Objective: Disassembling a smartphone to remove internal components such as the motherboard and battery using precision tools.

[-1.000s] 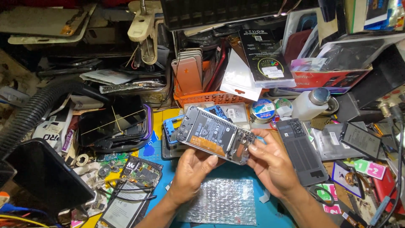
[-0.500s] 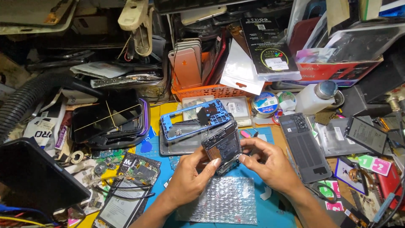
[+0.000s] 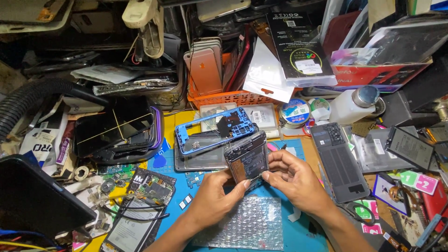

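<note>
Two hands, left hand (image 3: 218, 198) and right hand (image 3: 295, 179), each grip pinching the phone body (image 3: 246, 160) from opposite sides, just above the bubble wrap (image 3: 245, 224). Beyond the phone body, blue frame (image 3: 214, 129); farther back, orange basket (image 3: 228, 98).

A blue phone frame (image 3: 215, 129) lies mid-desk; behind it stands an orange basket (image 3: 233, 98) of phone backs. A white bottle (image 3: 351, 104) sits toward the right edge, bubble wrap (image 3: 249, 224) at the front edge, a black corrugated hose (image 3: 32, 95) on the left
</note>
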